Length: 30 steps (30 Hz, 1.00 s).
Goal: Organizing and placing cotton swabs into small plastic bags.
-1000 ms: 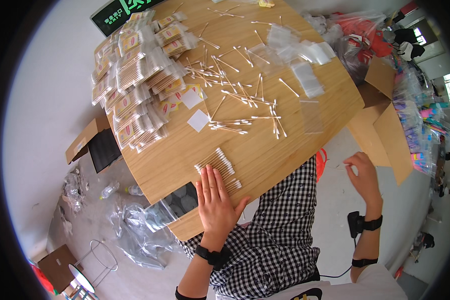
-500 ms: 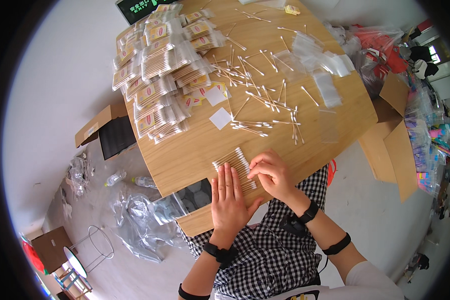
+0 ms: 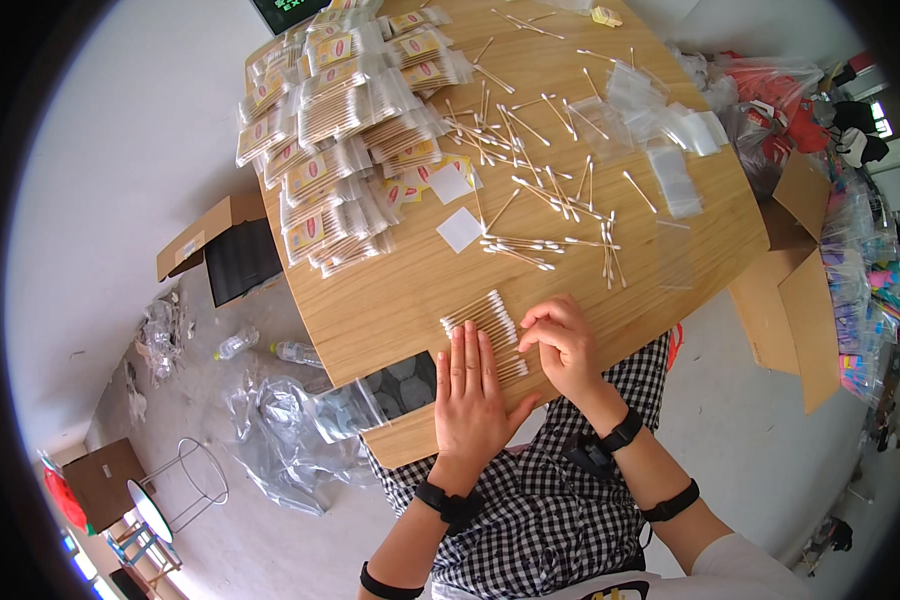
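Note:
A neat row of cotton swabs [image 3: 490, 312] lies side by side near the table's front edge. My left hand [image 3: 467, 395] lies flat over the row, its fingers stretched out and covering part of it. At the right ends of the sticks is my right hand [image 3: 564, 350], its fingers bent and drawn together close to the white tips. Whether anything sits between those fingertips is hidden. Loose cotton swabs [image 3: 560, 195] are scattered across the middle of the table. Two white paper squares [image 3: 459, 230] lie beyond my left hand, next to several yellow printed cards [image 3: 410, 185].
Filled swab packets [image 3: 355, 110] are heaped at the far left of the wooden table [image 3: 370, 320]. Clear plastic bags [image 3: 675, 180] lie at the right. A dark pad [image 3: 405, 387] sits at the front left edge. An open cardboard box [image 3: 785, 310] stands on the floor to the right.
The whole view has shifted slightly, moving the table and hands a little to the right in the picture. My left hand stays flat on the row, and my right hand remains at the swab ends.

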Available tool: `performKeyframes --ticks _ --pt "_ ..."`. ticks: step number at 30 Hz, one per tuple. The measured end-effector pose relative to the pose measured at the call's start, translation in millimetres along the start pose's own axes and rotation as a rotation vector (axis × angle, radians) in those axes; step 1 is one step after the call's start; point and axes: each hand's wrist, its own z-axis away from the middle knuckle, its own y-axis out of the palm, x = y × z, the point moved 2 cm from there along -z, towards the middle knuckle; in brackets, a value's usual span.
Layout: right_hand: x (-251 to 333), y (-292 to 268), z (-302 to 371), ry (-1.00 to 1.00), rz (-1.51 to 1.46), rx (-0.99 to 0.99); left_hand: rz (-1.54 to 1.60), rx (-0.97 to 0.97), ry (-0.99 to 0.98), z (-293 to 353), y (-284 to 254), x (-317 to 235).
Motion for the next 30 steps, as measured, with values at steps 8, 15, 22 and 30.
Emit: performKeyframes --ticks 8,15,22,30 --pt "0.2 1.3 1.0 -0.023 0.009 0.017 -0.001 0.012 0.008 1.2 1.1 0.5" --pt "2.6 0.0 -2.0 0.011 0.022 -0.021 0.007 0.008 0.004 1.1 2.0 0.7" --pt "2.1 1.9 -1.9 0.012 0.054 0.013 0.002 0.010 0.005 1.1 1.9 0.8" --pt "3.8 1.1 -3.2 0.020 0.061 0.002 -0.012 -0.014 0.000 0.3 -1.0 0.2"
